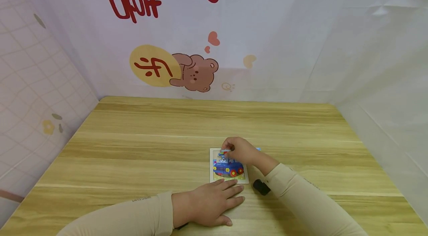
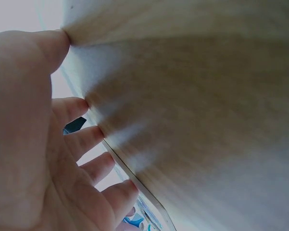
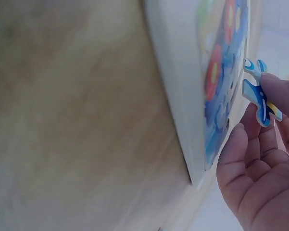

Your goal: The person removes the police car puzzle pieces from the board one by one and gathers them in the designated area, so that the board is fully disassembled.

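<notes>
A jigsaw puzzle (image 1: 230, 171) in a white-edged tray (image 1: 211, 165) lies on the table; its picture is a blue car with red and yellow wheels. My right hand (image 1: 241, 150) is over the tray's far part, covering some of the picture. In the right wrist view its thumb and fingers pinch a blue and white puzzle piece (image 3: 262, 98), tilted above the tray. My left hand (image 1: 215, 202) rests on the table with fingers spread, the fingertips at the tray's near edge. The left wrist view shows the extended fingers (image 2: 81, 142) beside that edge.
A light blue bit (image 1: 258, 149), perhaps another piece, shows just behind my right hand. A black device (image 1: 261, 187) sits by the right wrist. The wooden table (image 1: 150, 146) reaches back to a printed white cloth (image 1: 284, 42), with cloth on both sides.
</notes>
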`<state>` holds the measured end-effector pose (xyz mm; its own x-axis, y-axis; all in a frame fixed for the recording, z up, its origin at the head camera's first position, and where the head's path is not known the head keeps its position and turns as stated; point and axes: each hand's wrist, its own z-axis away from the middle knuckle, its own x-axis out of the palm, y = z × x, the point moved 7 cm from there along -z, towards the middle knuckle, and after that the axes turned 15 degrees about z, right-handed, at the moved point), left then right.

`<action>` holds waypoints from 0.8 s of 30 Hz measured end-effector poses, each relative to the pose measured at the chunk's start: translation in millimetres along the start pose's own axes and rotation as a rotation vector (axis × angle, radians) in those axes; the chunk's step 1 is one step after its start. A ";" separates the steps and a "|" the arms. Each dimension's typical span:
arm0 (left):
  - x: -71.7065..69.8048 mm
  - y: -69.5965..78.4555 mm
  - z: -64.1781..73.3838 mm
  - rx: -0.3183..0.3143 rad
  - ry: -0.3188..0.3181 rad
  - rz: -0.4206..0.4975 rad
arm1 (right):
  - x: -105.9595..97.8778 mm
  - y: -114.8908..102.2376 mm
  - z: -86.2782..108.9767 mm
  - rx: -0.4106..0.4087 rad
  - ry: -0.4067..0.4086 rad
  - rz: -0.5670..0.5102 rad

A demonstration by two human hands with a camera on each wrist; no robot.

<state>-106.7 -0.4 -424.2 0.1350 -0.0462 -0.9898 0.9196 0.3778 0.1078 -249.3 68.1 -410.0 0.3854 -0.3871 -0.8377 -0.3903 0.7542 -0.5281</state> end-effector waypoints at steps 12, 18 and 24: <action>1.1 -1.0 -0.9 -0.009 -0.032 0.037 | -15.5 12.7 1.7 0.023 0.051 -0.102; 1.1 -1.5 -1.3 -0.015 -0.049 0.051 | -29.1 21.6 5.9 0.041 0.084 -0.113; 0.2 -0.8 -1.9 -0.015 -0.041 0.046 | -43.4 32.7 10.9 0.071 0.107 -0.125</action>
<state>-108.1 1.1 -424.6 0.1928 -0.0662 -0.9790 0.9062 0.3946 0.1518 -269.6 115.4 -389.4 0.3345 -0.5313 -0.7783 -0.2836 0.7309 -0.6208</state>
